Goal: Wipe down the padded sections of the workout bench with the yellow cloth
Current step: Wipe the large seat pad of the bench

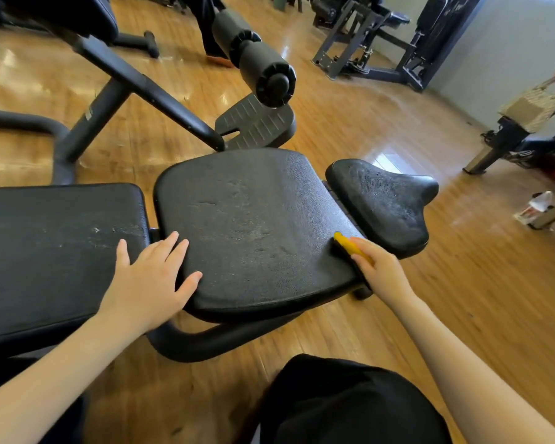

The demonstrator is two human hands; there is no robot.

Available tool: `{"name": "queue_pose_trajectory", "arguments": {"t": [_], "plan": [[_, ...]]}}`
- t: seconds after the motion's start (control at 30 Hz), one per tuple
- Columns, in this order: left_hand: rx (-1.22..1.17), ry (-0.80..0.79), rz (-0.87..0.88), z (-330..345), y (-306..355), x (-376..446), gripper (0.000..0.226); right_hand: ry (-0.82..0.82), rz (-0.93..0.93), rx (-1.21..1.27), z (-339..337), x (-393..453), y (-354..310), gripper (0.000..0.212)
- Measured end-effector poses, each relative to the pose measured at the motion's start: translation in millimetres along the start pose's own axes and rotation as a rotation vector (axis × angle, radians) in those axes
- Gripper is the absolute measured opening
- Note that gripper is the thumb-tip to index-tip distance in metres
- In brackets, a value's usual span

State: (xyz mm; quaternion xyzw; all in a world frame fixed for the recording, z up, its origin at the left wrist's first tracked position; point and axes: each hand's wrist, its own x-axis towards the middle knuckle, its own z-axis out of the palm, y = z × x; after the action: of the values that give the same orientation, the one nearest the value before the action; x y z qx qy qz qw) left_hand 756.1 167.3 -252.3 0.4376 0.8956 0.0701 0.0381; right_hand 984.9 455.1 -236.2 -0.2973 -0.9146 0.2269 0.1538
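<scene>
The yellow cloth (pixel 351 246) sits at the right edge of the middle pad (pixel 253 225) of the workout bench, in the narrow gap between that pad and the small saddle-shaped pad (pixel 385 203) to its right. It is bunched into a narrow strip whose long axis runs along the pad's edge, pointing away from the person and slightly left at its far end. The right hand (pixel 380 270) has its grip curled around the near part of the cloth, fingers wrapped over it and down the pad's side (only the far tip of the cloth shows clearly). The left hand (pixel 151 277) lies flat with fingers spread and straight, palm down across the seam between the middle pad and the long back pad (pixel 55 251), holding nothing. Both larger pads show pale scuffs and streaks. Behind the bench stand foam rollers (pixel 253 56) and a footplate (pixel 257 123) on a wooden floor (pixel 478 283).
</scene>
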Motion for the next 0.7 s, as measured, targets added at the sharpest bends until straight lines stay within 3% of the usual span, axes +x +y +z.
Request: {"name": "queue_pose_trajectory", "arguments": {"t": [0.17, 0.4, 0.7], "plan": [[0.006, -0.005, -0.014, 0, 4, 3, 0.063, -0.018, 0.098, -0.038, 5, 23, 10, 0.034], [0.048, -0.010, -0.022, 6, 3, 6, 0.077, -0.065, 0.017, -0.041, 21, 88, -3, 0.037], [0.073, -0.024, -0.027, 8, 2, 8, 0.070, 0.003, -0.036, 0.034, 61, 194, -1, 0.037]]}}
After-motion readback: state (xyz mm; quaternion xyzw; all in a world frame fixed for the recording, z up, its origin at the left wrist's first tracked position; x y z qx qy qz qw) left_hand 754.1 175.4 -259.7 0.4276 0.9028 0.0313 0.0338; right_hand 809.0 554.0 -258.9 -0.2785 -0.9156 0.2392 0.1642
